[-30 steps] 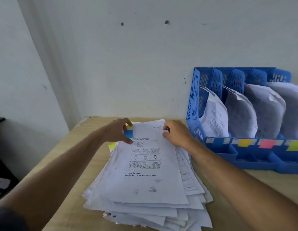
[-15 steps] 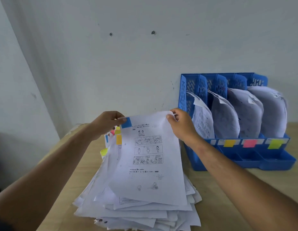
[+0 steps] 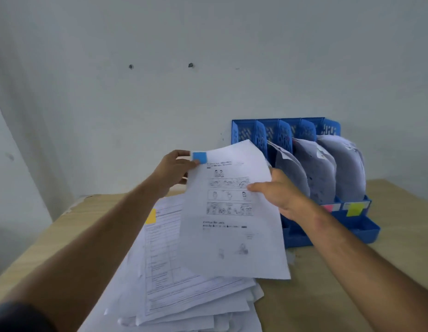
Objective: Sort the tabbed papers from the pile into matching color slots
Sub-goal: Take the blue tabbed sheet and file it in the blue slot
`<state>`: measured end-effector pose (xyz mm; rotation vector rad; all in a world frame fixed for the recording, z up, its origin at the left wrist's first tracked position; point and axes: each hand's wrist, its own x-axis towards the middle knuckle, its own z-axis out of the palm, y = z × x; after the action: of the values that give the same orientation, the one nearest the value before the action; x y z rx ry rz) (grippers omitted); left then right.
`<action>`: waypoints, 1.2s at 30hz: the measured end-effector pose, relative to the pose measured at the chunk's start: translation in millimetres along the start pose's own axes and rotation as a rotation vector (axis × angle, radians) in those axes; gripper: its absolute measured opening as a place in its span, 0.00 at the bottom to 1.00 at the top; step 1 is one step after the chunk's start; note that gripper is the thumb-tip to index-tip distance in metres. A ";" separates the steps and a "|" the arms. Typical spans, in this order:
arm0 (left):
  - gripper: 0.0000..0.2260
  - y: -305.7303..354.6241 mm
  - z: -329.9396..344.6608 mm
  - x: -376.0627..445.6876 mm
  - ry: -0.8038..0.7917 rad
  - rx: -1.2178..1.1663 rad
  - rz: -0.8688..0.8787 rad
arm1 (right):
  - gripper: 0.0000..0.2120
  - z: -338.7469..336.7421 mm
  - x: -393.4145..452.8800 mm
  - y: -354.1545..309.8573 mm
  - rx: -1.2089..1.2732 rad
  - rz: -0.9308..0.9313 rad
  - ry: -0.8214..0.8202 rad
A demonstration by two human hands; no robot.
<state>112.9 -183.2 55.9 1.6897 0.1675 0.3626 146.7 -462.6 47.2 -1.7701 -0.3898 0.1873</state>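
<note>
Holding the blue-tabbed sheet (image 3: pixel 232 212) up in the air, both hands pinch it: the left hand (image 3: pixel 172 172) at the top corner by the blue tab (image 3: pixel 199 157), the right hand (image 3: pixel 279 194) on the side edge. It is thin and bendy, with small drawings. I think it could bend or go in the wrong slot, because it hides part of the blue file rack (image 3: pixel 328 236) behind the right hand. Below both hands lies the paper pile (image 3: pixel 184 295).

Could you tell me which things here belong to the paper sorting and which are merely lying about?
Job:
- blue-tabbed sheet, held by left hand and right hand
- paper pile
- blue file rack
- slot labels

Not part of it:
- wooden table
- wall marks
</note>
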 end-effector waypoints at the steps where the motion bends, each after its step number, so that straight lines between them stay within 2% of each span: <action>1: 0.21 2.1 10.3 0.4 0.008 0.094 0.021 | 0.14 -8.0 -1.5 -2.4 -0.031 -0.011 0.047; 3: 0.23 6.8 33.6 1.5 0.044 0.285 0.100 | 0.15 -24.9 -6.5 -7.2 -0.069 -0.056 0.140; 5: 0.17 14.5 54.9 1.7 0.011 0.376 0.178 | 0.15 -38.7 -10.0 -11.6 -0.112 -0.121 0.233; 7: 0.10 25.7 77.4 -0.4 -0.182 0.392 0.208 | 0.14 -49.9 -12.5 -17.0 -0.227 -0.200 0.354; 8: 0.10 30.7 87.8 -2.4 -0.298 0.386 0.200 | 0.14 -52.8 -13.5 -20.5 -0.288 -0.240 0.417; 10: 0.17 39.4 109.8 -3.9 -0.473 0.380 0.153 | 0.12 -58.0 -10.0 -24.0 -0.398 -0.304 0.516; 12: 0.27 45.3 130.4 -3.0 -0.535 0.399 0.098 | 0.09 -61.9 -5.0 -26.8 -0.478 -0.350 0.587; 14: 0.32 50.2 145.6 -2.8 -0.545 0.397 0.071 | 0.09 -62.9 -0.3 -31.2 -0.538 -0.387 0.634; 16: 0.33 54.6 154.4 -3.6 -0.535 0.366 0.073 | 0.11 -58.3 3.3 -37.7 -0.554 -0.424 0.650; 22: 0.36 56.3 167.0 3.4 -0.469 0.257 0.048 | 0.12 -33.0 11.5 -33.6 -0.458 -0.481 0.569; 27: 0.37 53.7 173.8 7.1 -0.452 0.202 0.041 | 0.10 -41.9 1.5 -18.0 -0.671 -0.402 0.604; 30: 0.35 55.5 182.0 4.9 -0.455 0.179 0.059 | 0.12 -48.6 -0.8 -8.8 -0.898 -0.326 0.537; 34: 0.33 61.5 189.2 4.2 -0.388 0.147 0.077 | 0.13 -45.6 5.4 -4.9 -0.925 -0.287 0.489; 36: 0.36 58.9 186.4 6.6 -0.347 0.143 0.104 | 0.14 -43.7 5.9 -1.9 -0.922 -0.272 0.479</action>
<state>175.3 -364.7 93.5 1.8789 -0.1545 0.1322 166.4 -500.1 59.8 -2.5347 -0.3853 -0.7097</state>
